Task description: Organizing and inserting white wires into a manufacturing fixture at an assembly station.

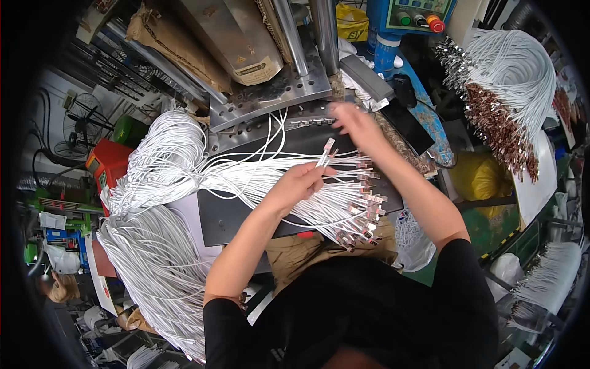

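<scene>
My left hand (300,186) is closed around a white cable, whose metal connector (329,146) sticks up past my fingertips; whether it pinches more than one is unclear. Under that hand a fan of white cables (264,176) spreads over a dark board (216,216), with shiny metal ends (367,213) gathered at its right side. Smeared by motion, my right hand (355,125) hovers at the right end of a metal strip (310,122) on the press bed. Its fingers are too blurred to read. A few cables run from the bundle up to the press bed.
A steel press with thick posts (290,37) stands ahead. Coiled white cable bundles (160,147) lie at the left, and another bundle (513,67) sits at the far right. A control box (418,18) with buttons, a black phone-like slab (407,127) and a yellow bag (482,175) are to the right.
</scene>
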Demonstrator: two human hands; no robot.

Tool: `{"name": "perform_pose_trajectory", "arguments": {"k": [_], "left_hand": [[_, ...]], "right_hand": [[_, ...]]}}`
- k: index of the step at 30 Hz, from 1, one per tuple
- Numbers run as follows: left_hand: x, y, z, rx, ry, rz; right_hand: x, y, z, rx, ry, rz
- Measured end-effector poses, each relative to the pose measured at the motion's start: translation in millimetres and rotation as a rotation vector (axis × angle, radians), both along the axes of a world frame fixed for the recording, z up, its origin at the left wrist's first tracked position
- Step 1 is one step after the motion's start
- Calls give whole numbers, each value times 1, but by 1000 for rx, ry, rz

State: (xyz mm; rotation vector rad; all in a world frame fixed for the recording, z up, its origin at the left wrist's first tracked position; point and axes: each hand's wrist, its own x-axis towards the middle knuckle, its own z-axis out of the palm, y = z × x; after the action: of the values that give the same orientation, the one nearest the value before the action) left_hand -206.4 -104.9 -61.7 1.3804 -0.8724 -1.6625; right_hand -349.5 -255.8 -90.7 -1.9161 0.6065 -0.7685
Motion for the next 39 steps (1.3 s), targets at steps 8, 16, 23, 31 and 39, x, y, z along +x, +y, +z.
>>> {"name": "perform_pose_trajectory", "arguments": {"k": [8, 16, 23, 31, 39], "left_hand": [[47, -44, -11, 13, 222, 337], [47, -44, -36, -60, 264, 415], [37, -42, -37, -17, 52, 325], [30, -45, -38, -20, -135, 190], [26, -48, -29, 38, -134, 135]], "right_hand": [[-6, 7, 12, -154, 246, 129], [6, -29, -15, -861, 314, -68], [10, -25, -22, -872, 267, 31], [12, -33, -16, 790, 131, -24], [13, -15, -24, 346, 133, -63]]}}
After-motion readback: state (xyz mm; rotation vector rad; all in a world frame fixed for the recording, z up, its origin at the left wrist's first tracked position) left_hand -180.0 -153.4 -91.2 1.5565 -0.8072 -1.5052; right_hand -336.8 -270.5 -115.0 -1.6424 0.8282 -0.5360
